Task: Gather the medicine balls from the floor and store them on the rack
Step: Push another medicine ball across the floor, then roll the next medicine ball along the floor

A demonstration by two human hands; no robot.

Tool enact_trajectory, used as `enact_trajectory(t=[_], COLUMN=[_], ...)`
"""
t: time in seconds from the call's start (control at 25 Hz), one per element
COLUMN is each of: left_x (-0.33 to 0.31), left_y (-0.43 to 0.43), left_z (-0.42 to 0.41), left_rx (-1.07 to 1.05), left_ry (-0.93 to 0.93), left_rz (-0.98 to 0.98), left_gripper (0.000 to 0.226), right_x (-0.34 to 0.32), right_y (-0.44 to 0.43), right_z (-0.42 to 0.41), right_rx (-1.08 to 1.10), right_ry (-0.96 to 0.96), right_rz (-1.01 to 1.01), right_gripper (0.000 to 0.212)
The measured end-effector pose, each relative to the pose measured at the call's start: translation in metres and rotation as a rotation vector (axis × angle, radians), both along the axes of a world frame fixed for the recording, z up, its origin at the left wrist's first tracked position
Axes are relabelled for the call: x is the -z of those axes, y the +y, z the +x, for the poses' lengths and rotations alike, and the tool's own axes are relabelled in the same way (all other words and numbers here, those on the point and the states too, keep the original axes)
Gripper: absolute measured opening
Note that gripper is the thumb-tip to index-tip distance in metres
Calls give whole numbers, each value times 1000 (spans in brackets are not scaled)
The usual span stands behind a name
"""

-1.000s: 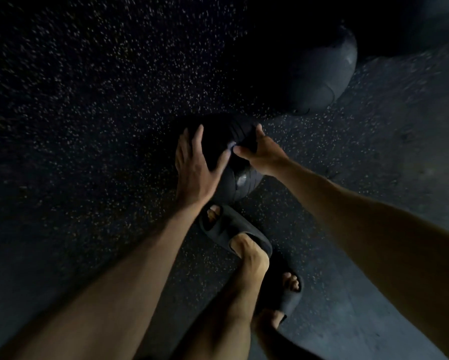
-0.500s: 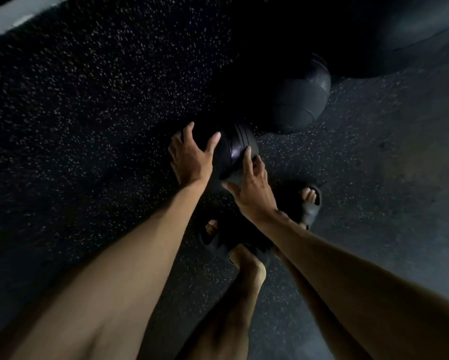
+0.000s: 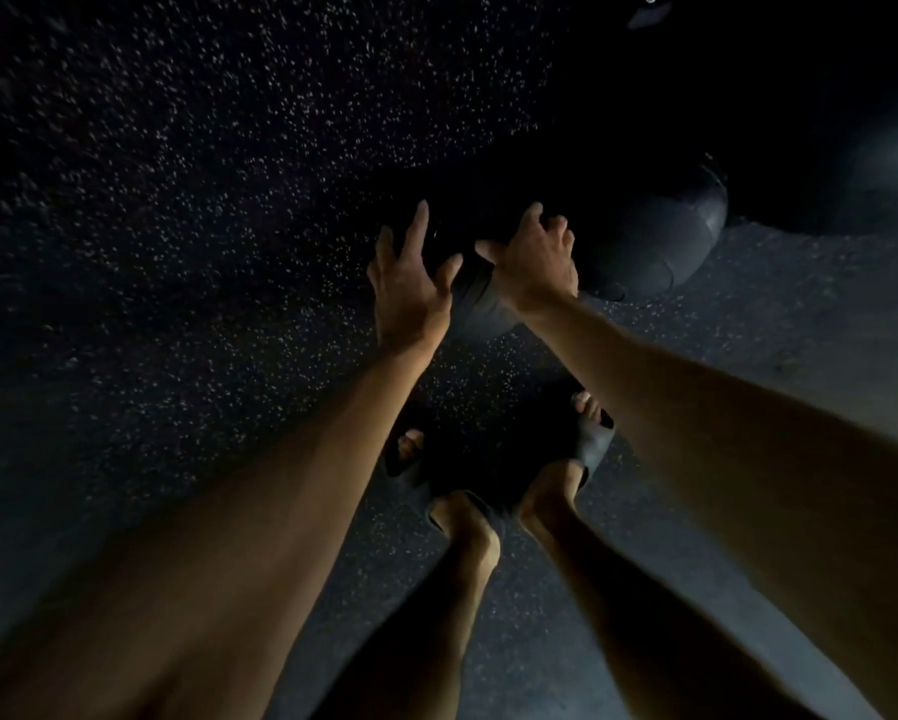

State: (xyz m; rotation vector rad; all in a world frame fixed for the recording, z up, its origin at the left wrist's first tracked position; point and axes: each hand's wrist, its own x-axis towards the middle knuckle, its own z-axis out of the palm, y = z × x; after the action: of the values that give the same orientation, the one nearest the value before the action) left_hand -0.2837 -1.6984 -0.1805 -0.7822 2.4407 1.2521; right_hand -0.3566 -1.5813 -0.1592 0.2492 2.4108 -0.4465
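You have the small dark medicine ball [image 3: 480,304] caught between both hands, low over the speckled floor [image 3: 176,200]. In this gloom I cannot tell whether it rests on the floor or has just cleared it. Your left hand [image 3: 410,288] lies along the ball's left flank with its fingers [image 3: 419,220] spread and nearly straight and the thumb reaching in. It acts as a flat wall rather than a clasp. Your right hand [image 3: 535,262] comes over the top and right side with the fingers curled round the curve, so that hand does the real holding. The split makes sense, because the ball looks too wide and smooth for one hand and probably too heavy to pinch. Squeezing it from opposite sides is likely the surest way to raise it. A larger ball [image 3: 660,241] sits on the floor just beyond your right fingers, so close that I cannot see a gap between the two. Your feet, in dark slides [image 3: 595,441], stand apart on your side of the fingers, beneath your wrists, which gives you a base to lift from. The rack is nowhere in view, so you will have to carry the ball to it. Press inward before you rise, or the ball may slip off the flat left palm
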Motion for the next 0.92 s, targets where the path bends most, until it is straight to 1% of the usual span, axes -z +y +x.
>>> enact_trajectory(t=[0.08, 0.16, 0.24, 0.32, 0.44, 0.52, 0.64, 0.72, 0.8, 0.92], left_x=[2, -5, -24, -57, -137, -199, -280, -339, -391, -454], left_y=[-3, -5, -3, 3, 7, 2, -9, -13, -12, 11], left_z=[-22, -36, -36, -23, 9, 41, 95, 132, 166, 218], left_rx=[-8, -14, 2, -2, -73, -110, -80, -85, -148, -267], left_ry=[-79, -181, -233, -223, -210, -267, -368, -421, -459, -476], left_rz=[-31, -35, -11, 8, 29, 5, -33, -52, -69, 0], left_gripper=[68, 67, 63, 59, 46, 38, 30, 30, 31, 34], right_x=[0, -10, -28, -57, -136, -200, -292, -353, -400, -450], right_y=[0, 4, 9, 12, 12, 11, 5, 2, -4, 0], right_z=[-18, -23, -14, 3, 28, 43, 71, 92, 112, 149], right_rx=[46, 48, 22, -42, -187, -298, -460, -564, -662, -809], right_ry=[-37, -73, -78, -85, -128, -155, -204, -214, -199, -221], right_rz=[-37, -47, -37, -35, -34, -40, -25, -5, -33, -89], right_gripper=[90, 83, 66, 50, 38, 36, 38, 40, 38, 30])
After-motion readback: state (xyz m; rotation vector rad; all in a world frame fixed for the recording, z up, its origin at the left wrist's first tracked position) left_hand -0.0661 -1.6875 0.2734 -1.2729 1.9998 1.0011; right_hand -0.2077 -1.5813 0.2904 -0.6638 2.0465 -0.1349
